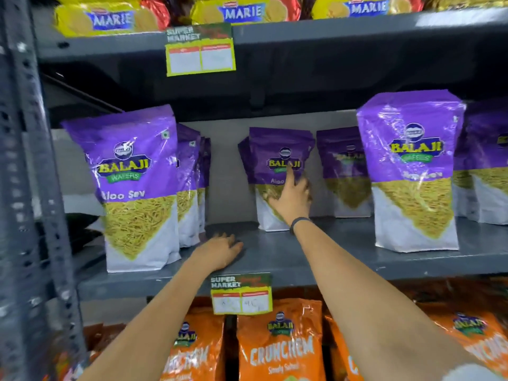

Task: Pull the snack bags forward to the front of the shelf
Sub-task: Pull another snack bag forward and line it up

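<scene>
Purple-and-white Balaji Aloo Sev bags stand on the grey middle shelf point(288, 259). One bag point(137, 188) stands at the front left, with more bags behind it. Another point(409, 174) stands forward on the right. A bag point(277, 158) stands deep at the back centre, and one more point(346, 171) is beside it. My right hand point(292, 196) reaches in, fingers spread against the front of the back centre bag, index finger raised. My left hand point(220, 253) lies flat, palm down, on the bare shelf near its front edge, holding nothing.
A yellow-green price tag point(241, 294) hangs from the shelf's front edge, another point(200, 49) from the shelf above. Orange Crunchem bags point(280, 345) fill the shelf below, yellow Marie packs point(107, 20) the top one. A perforated grey upright point(24, 174) borders the left.
</scene>
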